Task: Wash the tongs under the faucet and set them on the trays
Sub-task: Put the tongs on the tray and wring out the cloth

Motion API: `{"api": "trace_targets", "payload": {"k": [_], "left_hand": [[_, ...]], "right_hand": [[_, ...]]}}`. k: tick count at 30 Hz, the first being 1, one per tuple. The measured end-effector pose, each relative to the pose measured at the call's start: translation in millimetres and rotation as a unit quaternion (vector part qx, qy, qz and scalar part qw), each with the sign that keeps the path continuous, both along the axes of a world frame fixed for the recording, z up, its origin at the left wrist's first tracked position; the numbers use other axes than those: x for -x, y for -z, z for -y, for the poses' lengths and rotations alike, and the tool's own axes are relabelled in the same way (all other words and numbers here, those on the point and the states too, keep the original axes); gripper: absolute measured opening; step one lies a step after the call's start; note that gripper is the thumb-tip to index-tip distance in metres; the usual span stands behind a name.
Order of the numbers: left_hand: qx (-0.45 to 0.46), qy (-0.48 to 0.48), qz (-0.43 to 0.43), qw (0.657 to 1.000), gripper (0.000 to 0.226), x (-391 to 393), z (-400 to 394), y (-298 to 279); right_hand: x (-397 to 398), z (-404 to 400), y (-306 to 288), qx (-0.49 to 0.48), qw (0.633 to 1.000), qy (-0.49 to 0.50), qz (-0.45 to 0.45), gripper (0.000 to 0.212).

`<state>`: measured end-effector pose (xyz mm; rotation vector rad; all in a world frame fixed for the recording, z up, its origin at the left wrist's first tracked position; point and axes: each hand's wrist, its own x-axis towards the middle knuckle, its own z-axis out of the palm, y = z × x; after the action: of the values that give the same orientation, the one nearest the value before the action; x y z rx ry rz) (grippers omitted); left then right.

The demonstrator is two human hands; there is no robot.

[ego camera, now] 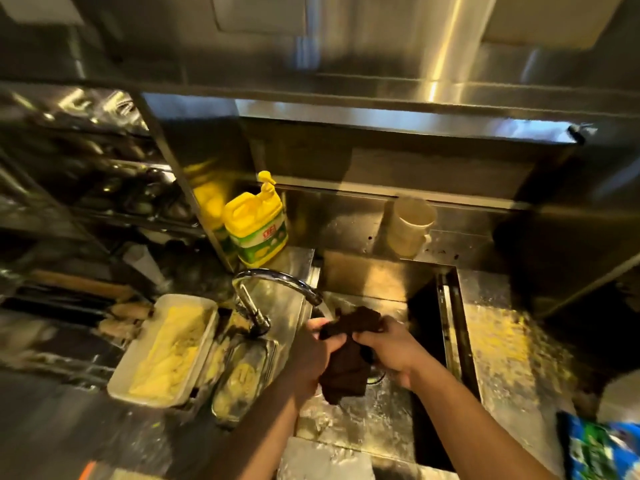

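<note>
Both forearms reach up from six o'clock over the sink. Left hand and right hand each keep a closed grip on a dark cloth, bunched just under the faucet spout, probably so water runs through it. Tongs cannot be made out; possibly wrapped inside. Trays sit on the surface at nine o'clock, near for setting down.
</note>
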<state>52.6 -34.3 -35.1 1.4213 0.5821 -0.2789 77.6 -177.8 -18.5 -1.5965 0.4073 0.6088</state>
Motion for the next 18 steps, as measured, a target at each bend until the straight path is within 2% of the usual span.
{"api": "trace_targets", "payload": {"k": [2, 4, 5, 7, 9, 10, 11, 13, 16, 18], "left_hand": [[-0.12, 0.018, 0.025, 0.992, 0.017, -16.6, -3.1, 7.0], [-0.174, 0.024, -0.004, 0.984, 0.034, -34.1, -6.2, 18.6], [-0.189, 0.018, -0.028, 0.981, 0.043, -45.0, -10.0, 27.4], [-0.176, -0.005, -0.053, 0.983, 0.043, -70.4, -22.8, 39.6], [-0.118, -0.043, -0.059, 0.99, 0.023, -94.6, -37.7, 38.9], [-0.143, -0.047, -0.061, 0.987, 0.015, -106.8, -45.5, 41.9], [-0.19, -0.041, -0.047, 0.98, 0.017, -117.1, -52.2, 46.0], [-0.28, -0.059, 0.0, 0.958, 0.033, -128.0, -63.5, 57.3], [-0.341, -0.08, 0.01, 0.937, 0.043, -136.5, -74.2, 69.1], [-0.369, -0.078, -0.014, 0.926, 0.047, -147.9, -83.8, 77.2]], "right_hand": [[-15.3, -3.2, 6.2, 0.02, 1.0, -0.002, 0.002, 0.019], [-35.7, -8.9, 9.7, 0.049, 0.998, -0.015, 0.027, 0.01], [-48.6, -13.9, 12.5, 0.058, 0.997, -0.022, 0.038, 0.022], [-70.2, -26.9, 18.2, 0.076, 0.996, -0.023, 0.036, 0.033], [-85.2, -42.5, 22.6, 0.081, 0.995, -0.039, 0.032, 0.033], [-93.7, -51.5, 29.5, 0.072, 0.995, -0.055, 0.03, 0.031], [-99.8, -59.3, 33.3, 0.055, 0.996, -0.065, 0.027, 0.028], [-108.0, -74.8, 35.6, -0.004, 0.998, -0.061, -0.002, 0.017], [-116.5, -93.4, 40.6, -0.053, 0.995, -0.066, -0.046, 0.035], [-119.6, -101.0, 42.3, -0.048, 0.993, -0.102, -0.034, 0.044]]}}
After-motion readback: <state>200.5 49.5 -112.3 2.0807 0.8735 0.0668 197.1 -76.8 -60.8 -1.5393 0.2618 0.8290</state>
